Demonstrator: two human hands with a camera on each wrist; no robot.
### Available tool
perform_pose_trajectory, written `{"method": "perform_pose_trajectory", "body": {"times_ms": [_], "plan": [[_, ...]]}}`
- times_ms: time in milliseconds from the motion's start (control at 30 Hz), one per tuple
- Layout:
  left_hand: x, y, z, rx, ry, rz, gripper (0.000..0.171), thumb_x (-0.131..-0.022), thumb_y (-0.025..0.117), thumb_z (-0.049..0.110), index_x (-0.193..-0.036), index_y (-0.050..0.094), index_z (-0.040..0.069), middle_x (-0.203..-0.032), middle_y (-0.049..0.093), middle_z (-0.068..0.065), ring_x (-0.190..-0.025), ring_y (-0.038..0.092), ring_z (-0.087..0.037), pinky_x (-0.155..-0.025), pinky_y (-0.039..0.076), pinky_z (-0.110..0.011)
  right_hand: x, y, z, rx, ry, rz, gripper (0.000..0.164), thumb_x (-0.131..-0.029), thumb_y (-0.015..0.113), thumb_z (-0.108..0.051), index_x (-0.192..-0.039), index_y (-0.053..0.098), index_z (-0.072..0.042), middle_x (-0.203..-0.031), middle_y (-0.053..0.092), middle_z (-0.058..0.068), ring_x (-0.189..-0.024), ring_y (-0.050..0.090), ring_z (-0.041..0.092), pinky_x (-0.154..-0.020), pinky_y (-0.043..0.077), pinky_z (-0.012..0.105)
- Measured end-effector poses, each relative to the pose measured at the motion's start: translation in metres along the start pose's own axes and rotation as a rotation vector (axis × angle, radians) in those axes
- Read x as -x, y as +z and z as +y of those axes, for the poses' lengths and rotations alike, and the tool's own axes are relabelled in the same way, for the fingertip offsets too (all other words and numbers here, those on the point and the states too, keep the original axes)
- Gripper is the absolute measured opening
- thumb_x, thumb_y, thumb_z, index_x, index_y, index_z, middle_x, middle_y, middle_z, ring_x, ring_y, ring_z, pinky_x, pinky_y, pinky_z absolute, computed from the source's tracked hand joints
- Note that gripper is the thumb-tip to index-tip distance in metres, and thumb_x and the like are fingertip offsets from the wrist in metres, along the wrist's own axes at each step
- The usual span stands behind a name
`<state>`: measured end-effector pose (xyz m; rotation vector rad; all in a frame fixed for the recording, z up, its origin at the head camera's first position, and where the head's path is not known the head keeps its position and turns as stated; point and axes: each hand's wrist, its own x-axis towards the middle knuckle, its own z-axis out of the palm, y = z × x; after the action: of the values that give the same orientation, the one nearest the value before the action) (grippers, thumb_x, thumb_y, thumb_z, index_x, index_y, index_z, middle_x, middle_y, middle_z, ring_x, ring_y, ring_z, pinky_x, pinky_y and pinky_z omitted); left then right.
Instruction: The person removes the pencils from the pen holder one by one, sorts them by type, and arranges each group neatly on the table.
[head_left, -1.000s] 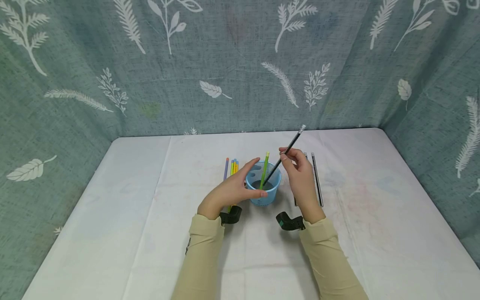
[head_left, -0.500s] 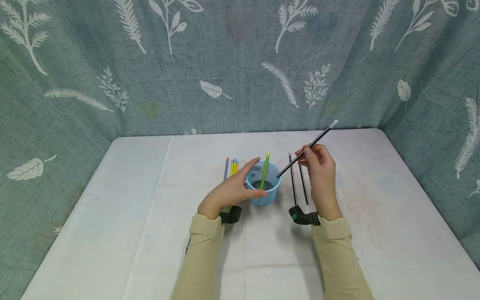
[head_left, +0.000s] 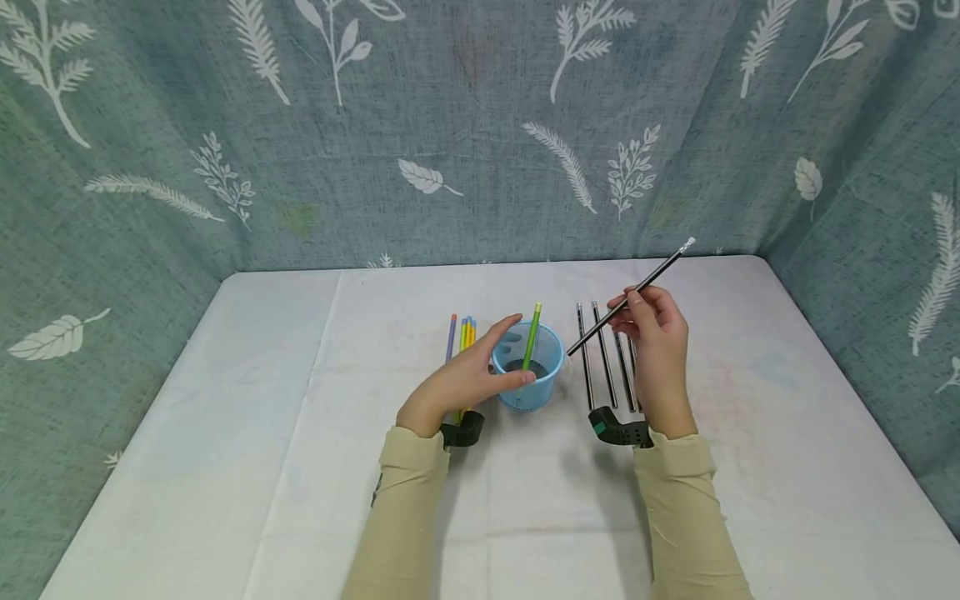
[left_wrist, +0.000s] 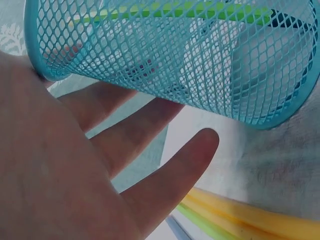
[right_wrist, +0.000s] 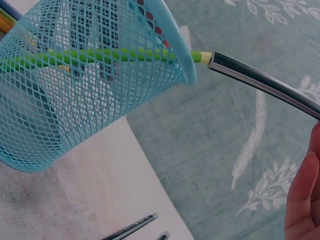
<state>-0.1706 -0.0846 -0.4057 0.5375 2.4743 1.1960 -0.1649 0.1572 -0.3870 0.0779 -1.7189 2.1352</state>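
A light-blue mesh pencil cup (head_left: 528,398) stands mid-table, with a green pencil (head_left: 533,337) leaning upright inside it. My left hand (head_left: 468,375) holds the cup from the left, thumb across the front rim and fingers spread along the mesh. Between thumb and fingers, my right hand (head_left: 656,350) pinches a black pencil (head_left: 611,315) with a whitish upper end. It slants down to the left, its flat lower end just outside the cup's right rim. In the right wrist view the black pencil (right_wrist: 265,82) overlaps the green pencil's tip.
Several black pencils (head_left: 586,367) lie side by side right of the cup, partly behind the right hand. Left of the cup are several coloured pencils (head_left: 465,332), partly covered by the left hand. A white cloth (head_left: 225,433) covers the table; a leaf-patterned curtain (head_left: 480,167) hangs behind.
The right hand has moved right, bringing the black pencil's lower end out of the cup to beside its rim. More black pencils on the table are uncovered. The left hand stays at the cup.
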Motion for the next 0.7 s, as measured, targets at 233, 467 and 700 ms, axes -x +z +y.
{"method": "perform_pose_trajectory", "body": {"times_ms": [233, 467, 700], "plan": [[-0.005, 0.006, 0.005, -0.041, 0.02, 0.121, 0.069, -0.077, 0.051, 0.063, -0.137, 0.026, 0.039, -0.14, 0.029, 0.01, -0.121, 0.038, -0.018, -0.092, 0.037, -0.044, 0.0, -0.003, 0.0, 0.019, 0.016, 0.012, 0.034, -0.09, 0.054, -0.024, -0.106, 0.05, 0.006, -0.091, 0.058, 0.017, -0.075, 0.055, 0.024, -0.07, 0.047, 0.029], [-0.01, 0.015, 0.014, -0.111, 0.058, 0.271, 0.056, -0.083, 0.053, 0.05, -0.133, 0.038, 0.03, -0.133, 0.039, 0.007, -0.121, 0.037, -0.013, -0.095, 0.035, -0.039, -0.007, -0.015, 0.016, -0.038, 0.007, 0.017, 0.031, -0.089, 0.055, -0.022, -0.105, 0.052, 0.004, -0.091, 0.059, 0.018, -0.071, 0.055, 0.024, -0.066, 0.047, 0.028], [-0.011, 0.017, 0.016, -0.13, 0.12, 0.333, 0.045, -0.084, 0.058, 0.038, -0.127, 0.048, 0.028, -0.128, 0.042, 0.009, -0.117, 0.04, -0.01, -0.094, 0.036, -0.037, -0.006, -0.016, 0.013, 0.023, 0.027, 0.04, 0.031, -0.089, 0.055, -0.024, -0.104, 0.053, 0.003, -0.09, 0.059, 0.017, -0.071, 0.054, 0.021, -0.067, 0.047, 0.026]]}}
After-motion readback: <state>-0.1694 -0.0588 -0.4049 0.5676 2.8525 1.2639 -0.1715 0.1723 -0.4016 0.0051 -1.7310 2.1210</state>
